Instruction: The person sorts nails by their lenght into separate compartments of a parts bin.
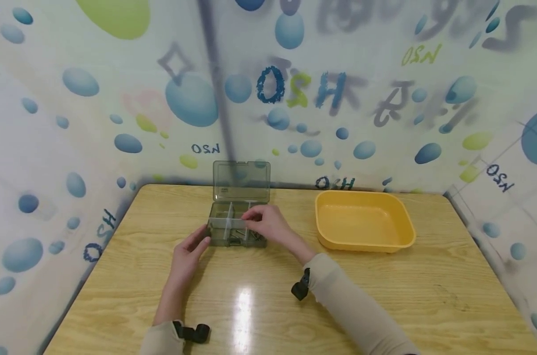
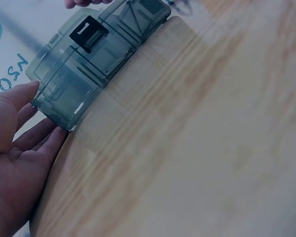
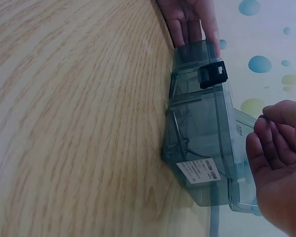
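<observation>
A translucent grey-green divided plastic box (image 1: 218, 242) stands on the table with its lid (image 1: 242, 181) raised at the back. My left hand (image 1: 187, 257) holds the box's left end, thumb near the upper edge and fingers lower down, as the left wrist view shows. Over the open compartments is my right hand (image 1: 272, 228), thumb and index finger pinched together. A small dark piece (image 3: 264, 117) shows between those fingertips; its kind I cannot tell. Thin metal pieces (image 1: 240, 232) lie in the front compartments. A black latch (image 2: 89, 33) sits on the front wall.
To the right of the box stands a yellow plastic tray (image 1: 366, 245). Both rest on a wood-grain table (image 1: 339, 305) enclosed at the back and sides by a patterned wall covering (image 1: 375, 162). A white label (image 3: 199, 171) is stuck on the box.
</observation>
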Available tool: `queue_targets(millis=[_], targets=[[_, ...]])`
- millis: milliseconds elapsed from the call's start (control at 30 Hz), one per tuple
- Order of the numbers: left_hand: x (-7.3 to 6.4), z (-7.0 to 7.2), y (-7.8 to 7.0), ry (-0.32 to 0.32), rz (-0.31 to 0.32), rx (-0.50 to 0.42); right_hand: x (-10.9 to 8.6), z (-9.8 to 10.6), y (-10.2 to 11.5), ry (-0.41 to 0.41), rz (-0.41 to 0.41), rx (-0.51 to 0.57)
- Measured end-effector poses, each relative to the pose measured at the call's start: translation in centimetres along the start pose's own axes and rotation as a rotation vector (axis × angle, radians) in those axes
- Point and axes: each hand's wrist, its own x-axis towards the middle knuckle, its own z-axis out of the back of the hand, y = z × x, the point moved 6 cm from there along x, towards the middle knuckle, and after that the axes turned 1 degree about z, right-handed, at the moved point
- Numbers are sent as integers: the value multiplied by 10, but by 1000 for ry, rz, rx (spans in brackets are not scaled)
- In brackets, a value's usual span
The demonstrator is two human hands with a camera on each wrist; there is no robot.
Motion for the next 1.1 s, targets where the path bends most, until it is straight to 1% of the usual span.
queue_targets(millis=[100,233,433,533,733,800,867,1000,1100], targets=[[1,-1,0,-10,-16,10,-1,6,-1,-12,-1,-14],[0,0,0,-22,-26,-1,-2,10,-5,-29,-3,-15],[-1,0,-1,-24,-22,-4,-6,18,-11,-51,-14,27],[0,0,-1,-26,-9,-7,-6,22,-14,-61,-33,36],[3,0,-1,-10,54,-9,-7,31,-18,-87,-47,9],[5,0,-2,13,86,-30,-7,34,-20,-104,-52,5],[7,0,-3,51,123,-70,-7,38,-20,-122,-59,1],[9,-1,-11,151,179,-150,-7,47,-21,-159,-72,-17],[10,-1,-23,227,184,-102,-5,55,-23,-198,-80,-36]])
